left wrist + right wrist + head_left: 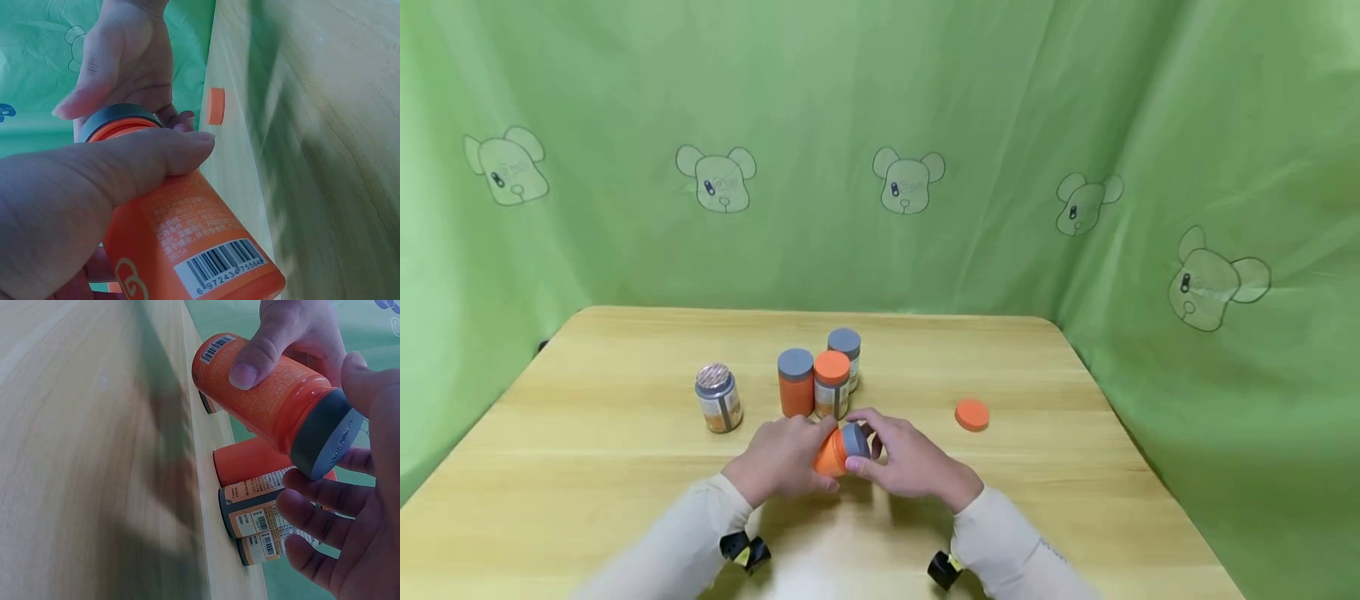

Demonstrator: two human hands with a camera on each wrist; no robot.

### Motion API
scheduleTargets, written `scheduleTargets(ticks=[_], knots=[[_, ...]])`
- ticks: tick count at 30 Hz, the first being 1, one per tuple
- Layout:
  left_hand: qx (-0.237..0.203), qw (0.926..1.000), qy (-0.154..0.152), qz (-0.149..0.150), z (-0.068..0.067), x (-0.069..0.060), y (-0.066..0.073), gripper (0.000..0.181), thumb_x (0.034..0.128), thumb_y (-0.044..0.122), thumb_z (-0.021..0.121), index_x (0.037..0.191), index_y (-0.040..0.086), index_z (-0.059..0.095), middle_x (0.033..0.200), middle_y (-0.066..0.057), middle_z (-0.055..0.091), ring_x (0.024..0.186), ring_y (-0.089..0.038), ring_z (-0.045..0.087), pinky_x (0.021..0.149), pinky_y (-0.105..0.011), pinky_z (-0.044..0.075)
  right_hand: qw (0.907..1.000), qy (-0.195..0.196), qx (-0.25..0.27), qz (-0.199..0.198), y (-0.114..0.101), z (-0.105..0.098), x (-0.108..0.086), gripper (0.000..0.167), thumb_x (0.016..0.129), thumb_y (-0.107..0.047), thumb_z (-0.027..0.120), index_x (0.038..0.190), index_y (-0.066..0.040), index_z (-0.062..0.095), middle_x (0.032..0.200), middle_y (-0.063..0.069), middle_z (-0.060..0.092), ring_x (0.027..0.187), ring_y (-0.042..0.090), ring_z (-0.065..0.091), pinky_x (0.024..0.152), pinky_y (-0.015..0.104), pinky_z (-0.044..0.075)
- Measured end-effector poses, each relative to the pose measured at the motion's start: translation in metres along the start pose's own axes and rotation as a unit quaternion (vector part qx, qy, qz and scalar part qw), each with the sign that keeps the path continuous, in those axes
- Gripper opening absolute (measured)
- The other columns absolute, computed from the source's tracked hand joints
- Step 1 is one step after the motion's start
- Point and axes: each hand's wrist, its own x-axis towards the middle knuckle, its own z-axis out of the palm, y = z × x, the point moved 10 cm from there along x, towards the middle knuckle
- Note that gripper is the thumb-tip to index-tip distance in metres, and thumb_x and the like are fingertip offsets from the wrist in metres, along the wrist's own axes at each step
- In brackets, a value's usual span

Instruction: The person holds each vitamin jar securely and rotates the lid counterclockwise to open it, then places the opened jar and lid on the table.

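An orange bottle (829, 458) is tilted above the table's near middle, its grey cap (855, 442) toward the right. My left hand (786, 458) grips its body, thumb laid across the orange side in the left wrist view (194, 212). Around the grey cap (322, 434) my right hand (381, 512) has its fingers spread and loosely bent, the thumb above and the fingertips below. It stands close to the cap; whether the fingertips touch it is unclear. A dark rim of the cap (115, 114) shows above the bottle's orange neck.
Behind the hands stand an orange bottle with a grey cap (796, 392), an orange-capped bottle (832, 368) and another grey-capped one (844, 342). Left of them is an uncapped jar with a foil seal (718, 406). A loose orange cap (972, 415) lies at the right.
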Motion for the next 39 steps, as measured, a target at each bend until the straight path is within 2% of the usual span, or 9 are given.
scheduleTargets(ticks=[4, 9, 20, 27, 34, 39], knots=[[0.009, 1.0000, 0.002, -0.004, -0.0047, 0.0050, 0.0000, 0.059, 0.0678, 0.045, 0.084, 0.110, 0.011, 0.059, 0.074, 0.001, 0.052, 0.061, -0.016, 0.049, 0.050, -0.033, 0.040, 1.0000, 0.006, 0.002, 0.002, 0.0005, -0.0062, 0.0018, 0.053, 0.094, -0.038, 0.062, 0.135, -0.008, 0.046, 0.091, -0.004, 0.058, 0.079, 0.017, 0.057, 0.066, 0.027, 0.048], [0.006, 1.0000, -0.007, -0.001, -0.0007, 0.0010, 0.0017, 0.059, 0.0678, 0.045, 0.084, 0.109, 0.011, 0.059, 0.073, 0.001, 0.052, 0.060, -0.016, 0.049, 0.050, -0.033, 0.040, 1.0000, -0.002, 0.004, 0.007, 0.0010, -0.0012, -0.0013, 0.051, 0.095, -0.039, 0.060, 0.134, -0.009, 0.047, 0.086, -0.005, 0.058, 0.073, 0.013, 0.056, 0.064, 0.026, 0.048], [0.008, 1.0000, -0.001, 0.001, -0.0019, -0.0002, 0.0014, 0.058, 0.0671, 0.045, 0.084, 0.107, 0.011, 0.059, 0.071, 0.002, 0.051, 0.059, -0.015, 0.048, 0.050, -0.033, 0.040, 0.9999, -0.011, 0.002, -0.003, -0.0023, 0.0004, -0.0011, 0.054, 0.094, -0.038, 0.062, 0.137, -0.010, 0.043, 0.100, -0.003, 0.058, 0.086, 0.018, 0.057, 0.070, 0.029, 0.049], [0.008, 1.0000, -0.001, 0.002, -0.0024, 0.0004, 0.0021, 0.058, 0.0673, 0.045, 0.084, 0.107, 0.012, 0.059, 0.072, 0.002, 0.051, 0.060, -0.015, 0.048, 0.050, -0.033, 0.040, 1.0000, -0.003, -0.002, 0.003, -0.0010, -0.0020, -0.0003, 0.051, 0.096, -0.038, 0.058, 0.134, -0.007, 0.046, 0.090, -0.004, 0.057, 0.079, 0.018, 0.057, 0.066, 0.026, 0.048], [0.015, 0.9999, -0.001, -0.002, -0.0029, 0.0003, 0.0008, 0.058, 0.0669, 0.045, 0.084, 0.107, 0.011, 0.059, 0.071, 0.002, 0.051, 0.060, -0.015, 0.048, 0.050, -0.034, 0.040, 0.9999, -0.003, -0.004, -0.012, -0.0019, -0.0016, 0.0003, 0.050, 0.096, -0.038, 0.059, 0.134, -0.008, 0.045, 0.099, -0.003, 0.057, 0.086, 0.019, 0.056, 0.069, 0.026, 0.048], [0.018, 0.9998, 0.001, 0.002, -0.0028, 0.0008, 0.0025, 0.059, 0.0659, 0.046, 0.084, 0.106, 0.012, 0.059, 0.072, 0.002, 0.052, 0.061, -0.014, 0.049, 0.049, -0.034, 0.040, 0.9997, 0.007, -0.012, -0.019, -0.0041, -0.0034, 0.0007, 0.052, 0.096, -0.038, 0.058, 0.135, -0.005, 0.045, 0.092, -0.003, 0.057, 0.079, 0.016, 0.056, 0.066, 0.026, 0.048]])
